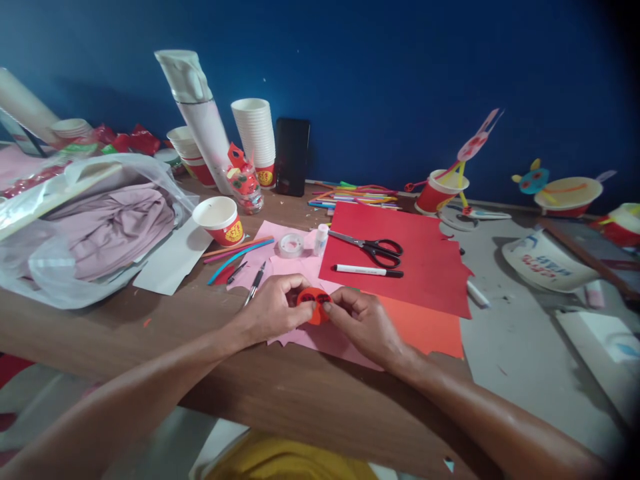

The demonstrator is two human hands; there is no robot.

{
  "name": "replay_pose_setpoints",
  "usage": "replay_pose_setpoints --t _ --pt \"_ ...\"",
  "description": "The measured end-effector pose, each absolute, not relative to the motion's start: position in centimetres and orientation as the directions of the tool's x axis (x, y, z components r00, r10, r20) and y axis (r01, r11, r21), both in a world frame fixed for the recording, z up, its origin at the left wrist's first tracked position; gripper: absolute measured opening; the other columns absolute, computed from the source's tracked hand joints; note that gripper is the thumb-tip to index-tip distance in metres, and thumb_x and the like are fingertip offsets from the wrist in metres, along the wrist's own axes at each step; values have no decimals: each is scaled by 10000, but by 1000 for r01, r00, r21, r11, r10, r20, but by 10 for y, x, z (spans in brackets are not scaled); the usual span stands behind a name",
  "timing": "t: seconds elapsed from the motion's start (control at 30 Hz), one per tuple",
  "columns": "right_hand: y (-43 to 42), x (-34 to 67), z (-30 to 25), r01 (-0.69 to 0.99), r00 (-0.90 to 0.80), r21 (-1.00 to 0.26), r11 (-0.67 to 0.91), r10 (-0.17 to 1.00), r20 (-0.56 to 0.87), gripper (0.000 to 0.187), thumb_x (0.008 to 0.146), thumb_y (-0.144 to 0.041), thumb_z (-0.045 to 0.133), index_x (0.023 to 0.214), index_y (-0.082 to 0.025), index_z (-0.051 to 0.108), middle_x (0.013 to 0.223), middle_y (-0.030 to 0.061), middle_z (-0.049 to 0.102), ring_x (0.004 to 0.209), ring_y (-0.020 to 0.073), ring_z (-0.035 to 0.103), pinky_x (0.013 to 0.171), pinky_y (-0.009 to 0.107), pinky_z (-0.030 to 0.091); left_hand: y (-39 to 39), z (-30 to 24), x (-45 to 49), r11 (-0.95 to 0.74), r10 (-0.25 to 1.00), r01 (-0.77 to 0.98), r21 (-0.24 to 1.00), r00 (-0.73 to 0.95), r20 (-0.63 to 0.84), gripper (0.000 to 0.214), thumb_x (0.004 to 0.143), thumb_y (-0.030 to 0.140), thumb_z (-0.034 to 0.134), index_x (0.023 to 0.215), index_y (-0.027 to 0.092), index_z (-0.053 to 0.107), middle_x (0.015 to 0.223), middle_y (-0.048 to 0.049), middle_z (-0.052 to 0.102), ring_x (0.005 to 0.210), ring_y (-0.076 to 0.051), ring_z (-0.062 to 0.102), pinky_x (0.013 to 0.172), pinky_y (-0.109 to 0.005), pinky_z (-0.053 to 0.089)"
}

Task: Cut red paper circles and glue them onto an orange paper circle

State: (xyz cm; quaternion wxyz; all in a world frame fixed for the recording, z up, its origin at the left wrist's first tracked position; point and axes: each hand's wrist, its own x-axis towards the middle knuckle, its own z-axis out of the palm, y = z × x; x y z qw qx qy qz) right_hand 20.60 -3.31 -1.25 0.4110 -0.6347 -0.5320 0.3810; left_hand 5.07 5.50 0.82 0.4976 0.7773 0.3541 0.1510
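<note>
Both my hands meet over a small orange paper piece with dark marks on it. My left hand pinches its left side and my right hand pinches its right side. The piece is held just above a pink paper sheet on the wooden table. An orange sheet and a red sheet lie to the right of my hands. Black-handled scissors and a marker pen rest on the red sheet.
A tape roll, a glue stick, a pen and a red paper cup lie beyond my hands. A plastic bag of cloth fills the left. Stacked cups, a phone and paper-cup crafts line the blue wall.
</note>
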Motion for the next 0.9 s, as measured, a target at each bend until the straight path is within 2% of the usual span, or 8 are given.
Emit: replay_pose_setpoints --t 0.23,0.5,0.57,0.63,0.73,0.8,0.9 --pt "-31 207 -11 168 175 -973 -161 976 -131 220 803 -330 522 649 -173 520 569 -33 500 516 96 440 480 204 331 56 12 52 -34 658 406 913 697 -286 98 678 236 570 713 147 549 586 45 503 524 -92 468 483 -203 366" --pt "-32 211 -15 101 186 -983 -153 974 -132 201 810 -332 539 681 -177 542 570 -37 548 499 93 468 469 197 333 59 14 53 10 697 331 944 674 -244 193 731 282 570 842 126 594 744 -13 606 632 -115 553 579 -229 431" --pt "-31 212 -17 114 195 -983 -146 973 -122 209 814 -335 538 676 -178 540 568 -36 540 507 96 471 474 200 335 59 14 52 -79 733 293 953 665 -143 170 744 259 564 860 138 591 804 -24 616 688 -125 567 614 -235 447" --pt "-31 213 -19 140 211 -982 -126 973 -95 211 812 -333 541 669 -177 539 563 -40 513 507 93 452 472 200 326 58 13 51 -252 763 253 934 645 31 130 766 227 549 865 152 587 853 -31 610 760 -135 570 663 -243 455" --pt "-31 213 -20 171 218 -980 -106 974 -67 200 813 -328 539 685 -175 554 584 -33 515 520 96 447 480 204 330 57 11 49 -509 727 211 835 625 285 87 792 194 531 849 171 593 881 -37 590 824 -143 557 720 -257 455" --pt "-32 213 -19 189 214 -976 -107 975 -66 205 819 -335 528 697 -174 564 606 -20 544 544 108 475 498 212 352 57 10 48 -587 687 203 784 637 349 97 802 191 523 848 181 608 879 -39 584 821 -143 552 721 -263 458" --pt "-32 213 -17 218 219 -970 -108 974 -59 209 823 -337 522 700 -175 568 604 -20 541 542 109 472 499 213 352 59 7 48 -594 670 215 775 665 330 127 804 189 524 876 185 629 883 -43 585 787 -135 550 668 -250 462"
